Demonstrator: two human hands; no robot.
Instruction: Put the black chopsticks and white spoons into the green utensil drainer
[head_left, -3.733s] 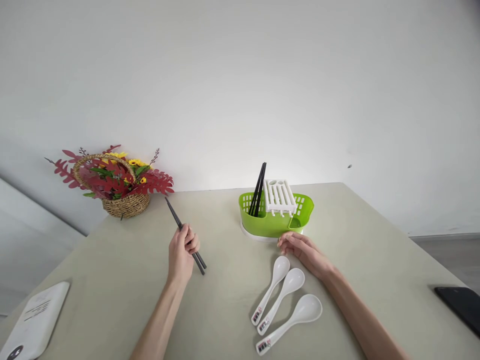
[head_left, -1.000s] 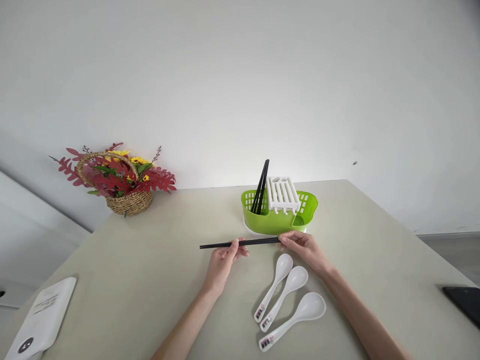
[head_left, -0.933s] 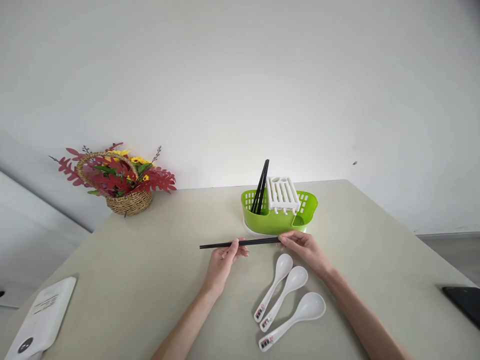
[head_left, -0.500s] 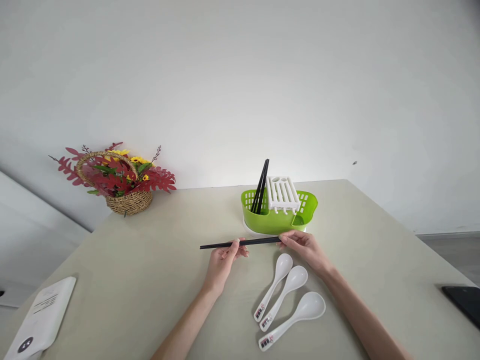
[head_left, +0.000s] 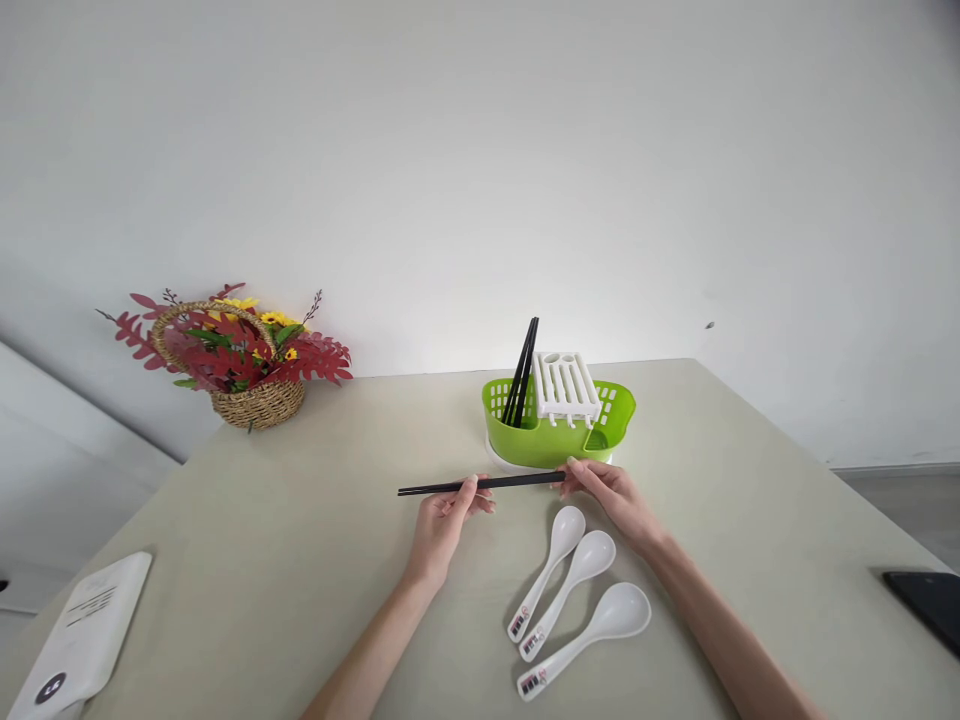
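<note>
A pair of black chopsticks (head_left: 521, 481) lies level across both my hands, above the table in front of the green holder. My left hand (head_left: 446, 520) pinches the pair near its middle, thumb on top. At the right end, my right hand (head_left: 604, 497) has its fingers closed on the chopsticks and hides their tips. Just behind stands the green cutlery holder (head_left: 525, 448) with a white slotted rack (head_left: 568, 388) on top. More black chopsticks (head_left: 523, 370) lean upright in its left part. Below my hands lie three white spoons (head_left: 564, 537), (head_left: 589, 560), (head_left: 619, 612), bowls pointing away.
A wicker basket (head_left: 259, 405) of red and yellow artificial flowers stands at the back left by the wall. A white device (head_left: 94, 620) lies at the left edge, and a dark phone-like object (head_left: 926, 605) at the right edge.
The right thumb has shifted slightly up and right at the chopsticks' end. The left tips of the pair have spread apart a little. Everything else stays in place.
</note>
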